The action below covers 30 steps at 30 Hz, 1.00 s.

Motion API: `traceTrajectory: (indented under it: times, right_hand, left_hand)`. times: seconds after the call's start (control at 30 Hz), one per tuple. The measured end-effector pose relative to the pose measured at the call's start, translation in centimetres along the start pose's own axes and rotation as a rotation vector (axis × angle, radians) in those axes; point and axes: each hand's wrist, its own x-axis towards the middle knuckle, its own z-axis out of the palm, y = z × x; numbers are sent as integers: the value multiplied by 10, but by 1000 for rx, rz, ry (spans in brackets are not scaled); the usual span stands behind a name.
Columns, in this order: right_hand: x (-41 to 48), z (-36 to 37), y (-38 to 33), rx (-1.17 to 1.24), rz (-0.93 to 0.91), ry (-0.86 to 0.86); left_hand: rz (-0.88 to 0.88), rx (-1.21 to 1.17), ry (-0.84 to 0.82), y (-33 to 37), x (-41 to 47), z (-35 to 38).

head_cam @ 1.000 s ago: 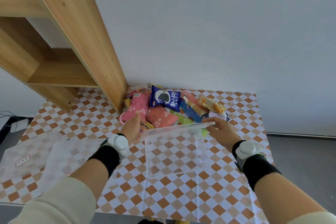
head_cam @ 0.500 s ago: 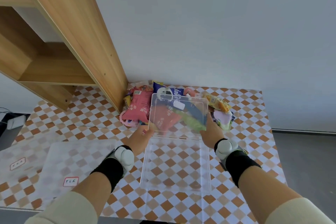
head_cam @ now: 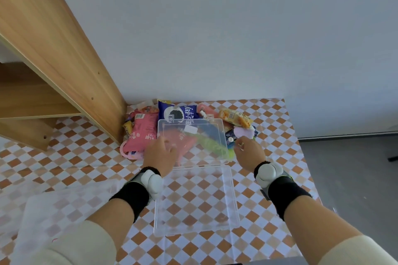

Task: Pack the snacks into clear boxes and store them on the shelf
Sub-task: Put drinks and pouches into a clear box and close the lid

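Note:
A clear box (head_cam: 235, 200) sits open on the checked table, right in front of me. Its hinged lid (head_cam: 193, 133) is tipped back and leans over the snack pile behind it. My left hand (head_cam: 159, 155) grips the lid's lower left corner. My right hand (head_cam: 249, 154) hovers just off the lid's right edge with its fingers loosely curled and nothing in them. The pile holds a blue bag (head_cam: 178, 113), a pink bag (head_cam: 143, 133), an orange pack (head_cam: 235, 117) and several other packets, some seen only through the lid.
A wooden shelf (head_cam: 60, 54) stands on the table's far left, its side panel touching the snack pile. A frosted closed box (head_cam: 64, 206) lies at the near left. The table's right edge (head_cam: 301, 148) drops to a grey floor.
The lid has swung up from shut and now tips back over the snacks. My right hand has come off its edge.

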Motion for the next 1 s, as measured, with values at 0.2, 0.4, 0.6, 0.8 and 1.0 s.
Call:
traceTrajectory:
  times: [0.2, 0.4, 0.6, 0.8, 1.0]
  right_hand:
    - [7, -21, 33, 54, 123, 45]
    - [50, -41, 58, 86, 114, 68]
    - [113, -55, 68, 96, 64, 19]
    - [157, -52, 64, 115, -17, -38]
    - [192, -42, 58, 100, -37, -144]
  left_hand:
    - [242, 93, -39, 64, 6, 37]
    - [401, 211, -132, 120, 27, 95]
    - [373, 361, -242, 162, 58, 147]
    - [261, 483, -343, 173, 78, 176]
    - [181, 540, -390, 181, 94, 203]
